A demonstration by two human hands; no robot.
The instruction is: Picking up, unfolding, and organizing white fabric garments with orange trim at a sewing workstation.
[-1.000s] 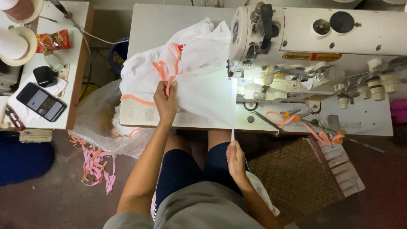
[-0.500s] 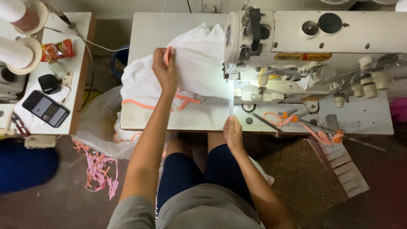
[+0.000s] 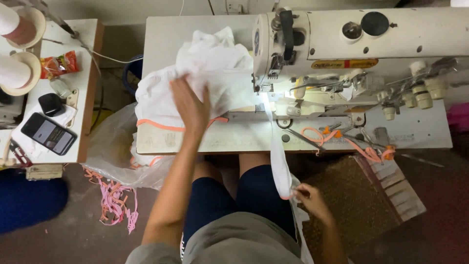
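- The sewing table (image 3: 195, 139) was your landmark: a pale top filling the middle of the view, with your knees tucked under its near edge.
- The sewing machine (image 3: 361, 36) sat on the right half of that table, its head and lit needle area facing the open left half, which left room there for cloth.
- The white garment (image 3: 215, 63) lay bunched on the table's left half, touching the machine head, with an orange trim (image 3: 161, 124) running along its near edge; piling it there likely kept its weight off the needle.
- A clear plastic bag (image 3: 110, 146) hung off the table's left near corner, and pink scraps (image 3: 115, 205) lay on the floor below it, probably trimmings dropped within reach.
- A side stand (image 3: 85, 93) stood left of the table, carrying thread cones (image 3: 14, 68), a phone (image 3: 48, 133) and a small dark case (image 3: 50, 103).
- Your left hand (image 3: 191, 105) rested flat on the garment over the table, fingers spread and pressing, not pinching, seemingly to hold the cloth down; it was a little blurred.
- A narrow white strip (image 3: 276, 156) ran from the needle area over the table's near edge down to your lap.
- Your right hand (image 3: 309, 198), below the table's near edge, pinched the strip's lower end between fingertips, keeping it drawn straight.
- Scissors (image 3: 305, 138) and orange trim ends (image 3: 371, 152) lay on the table just in front of the machine.
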